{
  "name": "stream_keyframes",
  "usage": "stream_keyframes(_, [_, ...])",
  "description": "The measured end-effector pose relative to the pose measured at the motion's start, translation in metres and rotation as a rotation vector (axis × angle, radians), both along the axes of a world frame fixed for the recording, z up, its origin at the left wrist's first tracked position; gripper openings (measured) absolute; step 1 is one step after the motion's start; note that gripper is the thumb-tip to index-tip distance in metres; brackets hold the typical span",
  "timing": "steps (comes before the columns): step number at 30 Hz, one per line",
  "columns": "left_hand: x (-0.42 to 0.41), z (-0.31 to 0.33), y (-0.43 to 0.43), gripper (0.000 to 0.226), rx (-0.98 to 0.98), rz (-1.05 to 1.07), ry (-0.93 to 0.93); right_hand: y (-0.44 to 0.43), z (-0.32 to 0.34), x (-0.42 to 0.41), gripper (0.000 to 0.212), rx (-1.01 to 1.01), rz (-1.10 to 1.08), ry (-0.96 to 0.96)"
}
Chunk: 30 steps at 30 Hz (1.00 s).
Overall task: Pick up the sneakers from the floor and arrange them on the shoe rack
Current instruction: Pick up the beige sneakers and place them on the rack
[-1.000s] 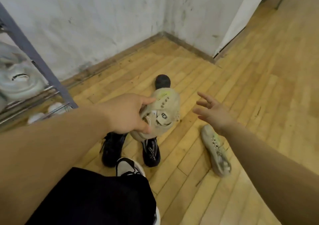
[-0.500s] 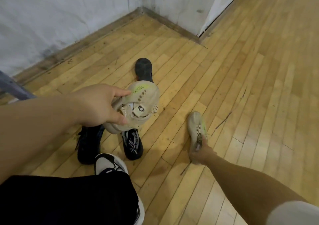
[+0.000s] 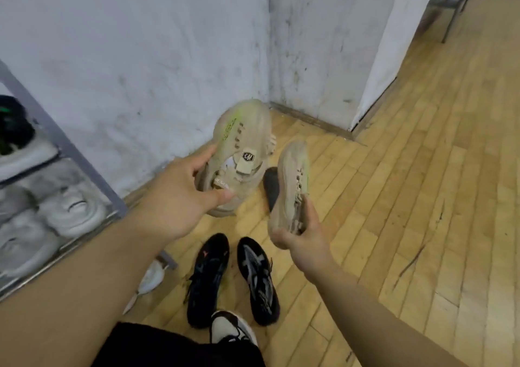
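Tongue patch: the left beige sneaker point(image 3: 242, 153) carries a small dark badge with a pale emblem, too blurred to read.
Insole print: a strip of letters shows at that shoe's opening, cut off and not legible.
Green mark: a lime streak with dark print runs along its side; the print cannot be read.
Left hand point(image 3: 180, 198): arm stretched forward, fingers clamped on the collar, thumb at the heel side, shoe held toe-up in front of the wall point(image 3: 135, 57).
Right hand point(image 3: 302, 238): palm up, fingers closed around the heel of the right beige sneaker point(image 3: 292, 181), which tilts toe-up, just beside the first.
Floor: a black pair point(image 3: 233, 276) lies below both hands.
Shoe rack point(image 3: 73, 153): at the left, holding pale shoes.
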<state>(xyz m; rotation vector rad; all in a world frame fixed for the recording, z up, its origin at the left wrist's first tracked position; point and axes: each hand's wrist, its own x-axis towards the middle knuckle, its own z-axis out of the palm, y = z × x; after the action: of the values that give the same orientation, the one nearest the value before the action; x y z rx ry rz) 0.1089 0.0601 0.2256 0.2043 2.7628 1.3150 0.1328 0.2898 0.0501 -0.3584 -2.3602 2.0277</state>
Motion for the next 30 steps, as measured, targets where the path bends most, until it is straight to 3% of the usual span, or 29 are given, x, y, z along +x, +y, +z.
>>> stream_keyframes(4, [0.029,0.073,-0.044,0.09,0.154,0.189,0.275,-0.063,0.117,-0.031,0.102,-0.027,0.164,0.289])
stream_keyframes(8, [0.089,0.13,-0.117,0.093,0.159,0.402,0.506,-0.145,0.219,-0.031,0.099,0.015,0.386,0.499])
stream_keyframes(13, [0.184,0.156,-0.201,0.093,0.107,0.677,0.599,-0.255,0.287,-0.001,0.104,0.076,0.644,0.615])
stream_keyframes(19, [0.283,0.125,-0.28,0.092,0.059,0.854,0.492,-0.329,0.263,0.049,0.098,0.214,0.907,0.611])
stream_keyframes(23, [0.342,0.081,-0.298,0.088,0.199,0.993,0.402,-0.338,0.212,0.07,0.102,0.313,1.017,0.611])
stream_keyframes(27, [0.376,0.079,-0.321,0.071,0.289,1.05,0.452,-0.343,0.211,0.077,0.103,0.387,1.235,0.524])
stream_keyframes(30, [0.39,0.078,-0.336,0.067,0.334,1.006,0.384,-0.348,0.213,0.074,0.101,0.466,1.395,0.48])
